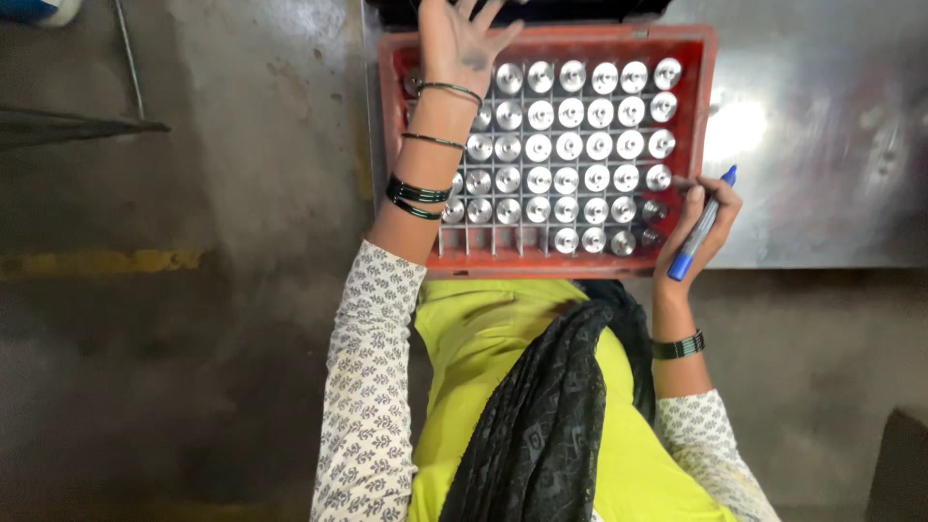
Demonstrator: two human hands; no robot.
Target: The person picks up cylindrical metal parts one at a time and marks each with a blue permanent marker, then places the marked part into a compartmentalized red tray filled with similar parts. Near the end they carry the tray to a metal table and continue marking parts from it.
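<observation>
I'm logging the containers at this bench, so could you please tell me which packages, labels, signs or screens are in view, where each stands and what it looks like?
Red plastic crate: on the metal table, before the person; rectangular, with a grey grid of cells holding shiny round metal parts. The left hand rests on its far left corner.
Labels, signs, screens: none visible.
The right hand holds a blue marker at the crate's near right corner.

The left hand (462, 41) rests spread on the far corner of a red plastic crate (696, 116) of shiny round metal parts (569, 145); the right hand (701, 227) grips a blue marker pen (703, 224), apparently touching the crate's edge.
</observation>
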